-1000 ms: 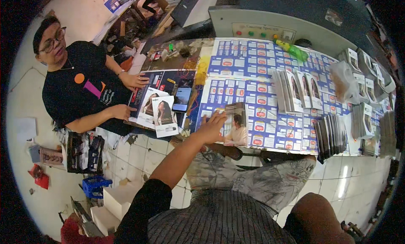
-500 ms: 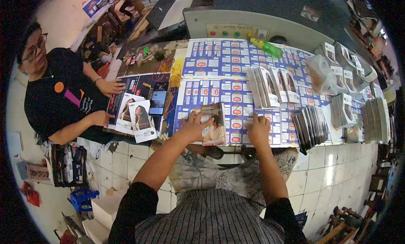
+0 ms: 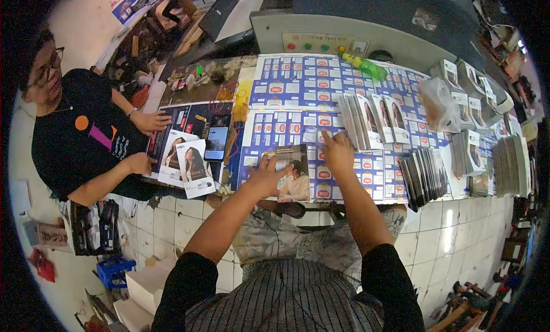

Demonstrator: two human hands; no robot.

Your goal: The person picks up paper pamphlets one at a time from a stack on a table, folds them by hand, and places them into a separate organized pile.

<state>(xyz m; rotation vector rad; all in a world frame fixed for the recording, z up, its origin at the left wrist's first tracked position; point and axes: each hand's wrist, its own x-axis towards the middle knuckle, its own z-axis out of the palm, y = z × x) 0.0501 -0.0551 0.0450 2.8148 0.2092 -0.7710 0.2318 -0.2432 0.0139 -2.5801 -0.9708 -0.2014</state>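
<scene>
A leaflet (image 3: 294, 180) with a picture of a person on it lies flat before me on blue-and-white printed sheets (image 3: 275, 121). My left hand (image 3: 265, 177) rests on its left edge with the fingers spread. To the right of the leaflet, my right hand (image 3: 338, 152) is over the printed sheets, its fingers partly stretched out and nothing visible in them. Just beyond that hand, several bundles of folded brochures (image 3: 375, 122) lie in a leaning row. A darker fanned stack of leaflets (image 3: 424, 174) is at its right.
At the left, a co-worker's hands (image 3: 150, 120) rest by a dark board with two white brochures (image 3: 195, 168) and a phone (image 3: 216, 143). A green bottle (image 3: 365, 66) lies at the back, near a plastic bag (image 3: 438, 105). More stacks (image 3: 511, 167) stand far right.
My right hand has moved away from me and slightly left, toward the brochure bundles. My left hand stays on the leaflet. The whole view has shifted slightly.
</scene>
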